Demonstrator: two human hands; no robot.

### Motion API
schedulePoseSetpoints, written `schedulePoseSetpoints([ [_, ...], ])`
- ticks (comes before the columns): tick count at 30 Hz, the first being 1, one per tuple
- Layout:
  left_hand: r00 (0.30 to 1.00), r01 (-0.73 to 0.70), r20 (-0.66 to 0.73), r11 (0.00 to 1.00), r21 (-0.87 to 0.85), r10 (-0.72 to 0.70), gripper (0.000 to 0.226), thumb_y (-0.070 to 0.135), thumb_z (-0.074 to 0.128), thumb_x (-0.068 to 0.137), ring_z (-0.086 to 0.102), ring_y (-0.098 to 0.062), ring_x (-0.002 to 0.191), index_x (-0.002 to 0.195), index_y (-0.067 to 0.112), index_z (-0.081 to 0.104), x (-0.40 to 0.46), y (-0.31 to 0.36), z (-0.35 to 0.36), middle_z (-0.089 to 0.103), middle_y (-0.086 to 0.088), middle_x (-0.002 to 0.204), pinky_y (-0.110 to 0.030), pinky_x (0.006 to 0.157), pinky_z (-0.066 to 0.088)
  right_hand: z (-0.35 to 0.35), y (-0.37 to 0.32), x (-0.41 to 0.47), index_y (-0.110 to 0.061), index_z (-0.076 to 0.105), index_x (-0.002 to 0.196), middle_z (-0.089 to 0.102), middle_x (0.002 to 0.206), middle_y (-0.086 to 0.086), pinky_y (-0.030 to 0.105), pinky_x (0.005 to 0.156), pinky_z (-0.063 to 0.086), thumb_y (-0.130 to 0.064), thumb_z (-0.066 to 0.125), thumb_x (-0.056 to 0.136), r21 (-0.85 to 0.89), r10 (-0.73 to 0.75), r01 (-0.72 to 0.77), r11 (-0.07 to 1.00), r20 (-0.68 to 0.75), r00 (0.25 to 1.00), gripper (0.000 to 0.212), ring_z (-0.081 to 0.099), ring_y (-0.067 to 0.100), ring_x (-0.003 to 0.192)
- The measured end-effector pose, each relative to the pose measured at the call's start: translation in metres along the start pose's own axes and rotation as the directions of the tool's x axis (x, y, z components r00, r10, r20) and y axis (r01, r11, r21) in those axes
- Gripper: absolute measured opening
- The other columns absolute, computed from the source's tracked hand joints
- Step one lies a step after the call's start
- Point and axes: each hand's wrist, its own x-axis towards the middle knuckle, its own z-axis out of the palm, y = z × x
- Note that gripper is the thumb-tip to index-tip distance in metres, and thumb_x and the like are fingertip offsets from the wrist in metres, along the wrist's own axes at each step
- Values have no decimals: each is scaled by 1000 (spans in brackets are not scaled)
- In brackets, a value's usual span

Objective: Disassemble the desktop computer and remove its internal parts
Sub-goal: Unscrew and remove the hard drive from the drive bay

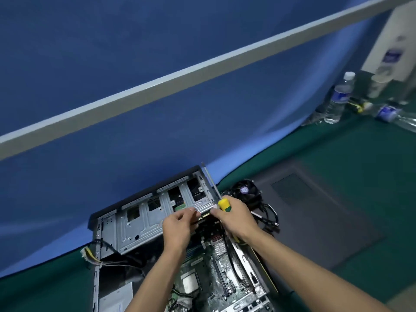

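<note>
The opened desktop case (139, 224) lies on the green table, its dusty motherboard (216, 278) and bare CPU (190, 283) showing. My left hand (176, 228) pinches a small gold-edged part (202, 216) at the far end of the board, beside the metal drive cage. My right hand (236, 219) meets it from the right and grips a yellow-and-green screwdriver (222, 203), whose shaft points up and away. What the fingertips hold is mostly hidden.
A removed CPU cooler fan (244, 191) and black cables (267, 219) lie right of the case. The grey side panel (315, 212) lies flat further right. Water bottles (337, 97) stand at the far right. A blue partition wall stands behind. Yellow power wires (90, 256) hang at the case's left.
</note>
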Motion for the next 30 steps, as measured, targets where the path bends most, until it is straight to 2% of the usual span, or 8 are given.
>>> schedulePoseSetpoints([
  [2, 997, 18, 77, 999, 48, -22, 19, 10, 56, 92, 66, -11, 66, 78, 7, 68, -4, -1, 13, 71, -1, 67, -21, 58, 52, -7, 5, -5, -17, 58, 78, 54, 55, -3, 26, 44, 40, -22, 68, 85, 134, -9, 6, 991, 24, 1000, 13, 46, 15, 39],
  [4, 990, 9, 140, 996, 94, -22, 20, 9, 57, 92, 66, -16, 69, 76, 4, 69, -8, -1, 25, 71, -8, 73, -21, 59, 53, -11, 9, -10, -17, 62, 80, 55, 56, -1, 25, 41, 39, -18, 70, 83, 167, -9, 6, 986, 16, 1000, 9, 45, 12, 37],
  [7, 981, -6, 194, 994, 105, -14, 23, 7, 60, 90, 65, -17, 61, 69, 3, 70, -14, -1, 43, 70, -12, 70, -19, 54, 52, -19, 18, -17, -12, 63, 81, 53, 54, -1, 21, 37, 36, -15, 68, 85, 200, 21, -15, 980, -29, 999, 7, 43, 10, 34],
  [10, 974, -42, 228, 989, 141, 8, 24, 9, 62, 89, 63, -16, 59, 67, 2, 70, -20, -2, 57, 70, -11, 69, -18, 52, 50, -28, 25, -22, -9, 62, 83, 53, 52, -1, 23, 39, 36, -17, 67, 87, 223, 31, -11, 975, -88, 996, 11, 45, 16, 36],
  [16, 963, -60, 267, 985, 163, 14, 27, 11, 59, 91, 63, -15, 67, 67, 5, 70, -28, -5, 75, 70, -10, 75, -24, 62, 52, -38, 36, -24, -11, 62, 83, 51, 49, -5, 30, 44, 43, -16, 67, 86, 284, 60, -12, 959, -163, 985, 8, 46, 18, 41],
  [21, 960, -79, 279, 973, 217, 15, 29, 12, 60, 91, 62, -13, 64, 65, 5, 69, -30, -10, 81, 69, -7, 68, -25, 59, 51, -41, 45, -28, -13, 62, 80, 51, 51, 1, 26, 41, 41, -14, 66, 87, 312, 63, -7, 950, -168, 984, 9, 45, 15, 39],
  [25, 953, -121, 300, 949, 291, 30, 30, 15, 62, 90, 53, -7, 49, 62, 7, 70, -29, -14, 82, 63, 2, 54, -21, 48, 40, -42, 51, -30, -14, 61, 78, 54, 54, -2, 25, 41, 40, -13, 67, 86, 328, 60, 7, 945, -193, 979, 9, 45, 13, 42],
  [30, 942, -207, 329, 884, 419, 65, 39, 26, 59, 92, 34, -18, 44, 60, 3, 65, -29, -22, 80, 49, -4, 47, -27, 49, 28, -45, 62, -31, -14, 61, 75, 56, 49, -5, 25, 41, 39, -11, 67, 85, 308, 77, -22, 951, -167, 983, 11, 45, 14, 38],
])
